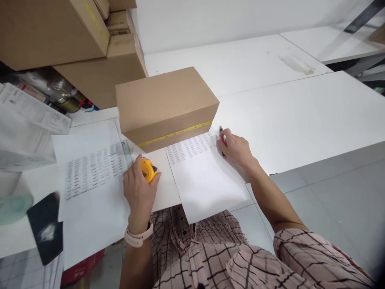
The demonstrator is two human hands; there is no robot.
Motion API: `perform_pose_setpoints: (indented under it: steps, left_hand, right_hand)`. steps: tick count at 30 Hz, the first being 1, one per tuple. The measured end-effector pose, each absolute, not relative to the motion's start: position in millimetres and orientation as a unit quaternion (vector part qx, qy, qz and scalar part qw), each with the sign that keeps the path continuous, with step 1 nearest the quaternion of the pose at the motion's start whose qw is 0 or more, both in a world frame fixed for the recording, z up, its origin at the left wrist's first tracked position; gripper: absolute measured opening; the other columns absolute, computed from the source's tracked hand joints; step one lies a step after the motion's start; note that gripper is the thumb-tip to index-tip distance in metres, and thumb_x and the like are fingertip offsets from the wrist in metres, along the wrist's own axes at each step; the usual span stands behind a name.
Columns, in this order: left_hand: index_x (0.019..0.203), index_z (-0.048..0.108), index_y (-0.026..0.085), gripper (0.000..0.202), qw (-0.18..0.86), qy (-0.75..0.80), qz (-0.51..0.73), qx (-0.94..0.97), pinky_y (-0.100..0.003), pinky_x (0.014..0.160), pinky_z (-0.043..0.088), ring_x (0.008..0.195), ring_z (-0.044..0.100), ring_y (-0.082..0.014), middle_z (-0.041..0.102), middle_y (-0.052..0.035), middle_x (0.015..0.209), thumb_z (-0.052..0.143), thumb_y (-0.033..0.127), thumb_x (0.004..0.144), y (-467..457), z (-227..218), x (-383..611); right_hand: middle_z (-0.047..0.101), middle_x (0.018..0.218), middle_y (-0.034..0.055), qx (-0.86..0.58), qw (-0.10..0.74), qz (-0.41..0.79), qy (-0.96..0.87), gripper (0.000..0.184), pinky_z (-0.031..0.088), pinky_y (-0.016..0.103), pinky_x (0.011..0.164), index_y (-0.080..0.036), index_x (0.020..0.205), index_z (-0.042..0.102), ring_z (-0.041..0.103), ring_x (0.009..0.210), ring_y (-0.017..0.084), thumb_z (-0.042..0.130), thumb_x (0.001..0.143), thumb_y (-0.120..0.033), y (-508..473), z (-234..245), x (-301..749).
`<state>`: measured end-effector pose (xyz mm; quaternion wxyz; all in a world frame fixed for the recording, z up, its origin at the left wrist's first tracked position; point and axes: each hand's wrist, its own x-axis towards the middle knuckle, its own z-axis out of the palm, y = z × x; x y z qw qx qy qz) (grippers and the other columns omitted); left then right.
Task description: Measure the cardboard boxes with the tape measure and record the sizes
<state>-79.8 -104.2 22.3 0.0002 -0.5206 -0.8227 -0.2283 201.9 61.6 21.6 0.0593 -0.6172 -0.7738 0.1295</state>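
My left hand is closed around a yellow tape measure on the white table. Its yellow tape runs along the front lower edge of a closed cardboard box standing in front of me. My right hand rests at the box's right end, fingers curled on a dark pen and near the tape's end. Two printed sheets lie under my hands: one sheet on the left, another sheet on the right, overhanging the table edge.
Large stacked cardboard boxes fill the back left, with tape rolls and clutter beneath them. A white carton stands at far left. A black phone-like object and a pale green item lie near the left front edge.
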Motion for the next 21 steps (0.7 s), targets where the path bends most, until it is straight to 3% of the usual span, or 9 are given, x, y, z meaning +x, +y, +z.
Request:
perform_pose_setpoints:
  steps: [4, 8, 10, 12, 14, 17, 19, 21]
  left_hand:
    - [0.141, 0.055, 0.014, 0.059, 0.043, -0.793, -0.229, -0.563, -0.061, 0.107, 0.043, 0.125, 0.053, -0.0413, 0.061, -0.0208, 0.135, 0.069, 0.036, 0.089, -104, 17, -79]
    - [0.136, 0.056, 0.017, 0.048, 0.102, -0.69, -0.345, -0.628, -0.055, 0.113, 0.041, 0.129, 0.057, -0.0348, 0.063, -0.0183, 0.134, 0.068, 0.032, 0.092, -119, 14, -58]
    - [0.14, 0.053, 0.018, 0.049, 0.054, -0.624, -0.354, -0.694, -0.051, 0.113, 0.044, 0.128, 0.06, -0.0306, 0.067, -0.0156, 0.131, 0.066, 0.028, 0.094, -129, 9, -41]
    - [0.144, 0.048, 0.015, 0.055, -0.004, -0.584, -0.302, -0.754, -0.054, 0.116, 0.041, 0.134, 0.056, -0.0325, 0.065, -0.0178, 0.137, 0.064, 0.036, 0.096, -137, 2, -24]
    - [0.149, 0.043, 0.009, 0.07, -0.031, -0.574, -0.225, -0.787, -0.061, 0.119, 0.034, 0.143, 0.047, -0.0381, 0.055, -0.0231, 0.149, 0.062, 0.05, 0.095, -141, -6, -12]
    - [0.152, 0.038, 0.005, 0.084, -0.032, -0.579, -0.154, -0.8, -0.065, 0.121, 0.025, 0.15, 0.036, -0.0415, 0.042, -0.0257, 0.159, 0.061, 0.06, 0.093, -140, -13, -5]
    - [0.153, 0.038, 0.008, 0.083, -0.035, -0.58, -0.146, -0.801, -0.065, 0.123, 0.022, 0.152, 0.034, -0.0399, 0.04, -0.024, 0.161, 0.06, 0.06, 0.093, -138, -14, -5]
    - [0.154, 0.037, 0.01, 0.081, -0.042, -0.58, -0.152, -0.799, -0.065, 0.123, 0.021, 0.153, 0.032, -0.0385, 0.039, -0.0226, 0.162, 0.059, 0.059, 0.094, -136, -14, -5]
  right_hand:
    - [0.076, 0.094, 0.0124, -0.589, 0.097, 0.147, -0.788, 0.031, 0.044, 0.036, 0.068, -0.017, 0.113, 0.065, 0.067, 0.076, 0.026, 0.041, 0.092, -0.02, 62, 22, 210]
    - [0.075, 0.083, 0.0073, -0.549, 0.281, 0.342, -0.709, 0.028, 0.055, 0.041, 0.077, -0.018, 0.104, 0.07, 0.071, 0.079, 0.023, 0.047, 0.091, -0.026, 54, 26, 229]
    - [0.076, 0.089, 0.0072, -0.497, 0.37, 0.436, -0.652, 0.024, 0.058, 0.042, 0.082, -0.02, 0.105, 0.07, 0.073, 0.088, 0.023, 0.055, 0.091, -0.032, 44, 33, 238]
    - [0.077, 0.095, 0.0067, -0.453, 0.42, 0.473, -0.628, 0.021, 0.058, 0.043, 0.087, -0.024, 0.106, 0.069, 0.074, 0.094, 0.023, 0.065, 0.089, -0.034, 31, 40, 243]
    - [0.077, 0.094, 0.0053, -0.432, 0.438, 0.468, -0.634, 0.023, 0.058, 0.042, 0.086, -0.026, 0.103, 0.066, 0.073, 0.091, 0.022, 0.076, 0.084, -0.034, 18, 44, 243]
    - [0.071, 0.077, 0.0016, -0.446, 0.455, 0.426, -0.643, 0.027, 0.056, 0.037, 0.072, -0.026, 0.085, 0.06, 0.067, 0.072, 0.019, 0.082, 0.079, -0.04, 1, 42, 228]
    - [0.063, 0.065, -0.0007, -0.466, 0.455, 0.417, -0.635, 0.034, 0.053, 0.036, 0.064, -0.026, 0.076, 0.054, 0.059, 0.06, 0.016, 0.074, 0.086, -0.052, -8, 37, 211]
    - [0.064, 0.066, 0.0004, -0.45, 0.434, 0.468, -0.625, 0.04, 0.055, 0.037, 0.068, -0.025, 0.082, 0.057, 0.06, 0.062, 0.016, 0.059, 0.093, -0.063, -15, 34, 190]
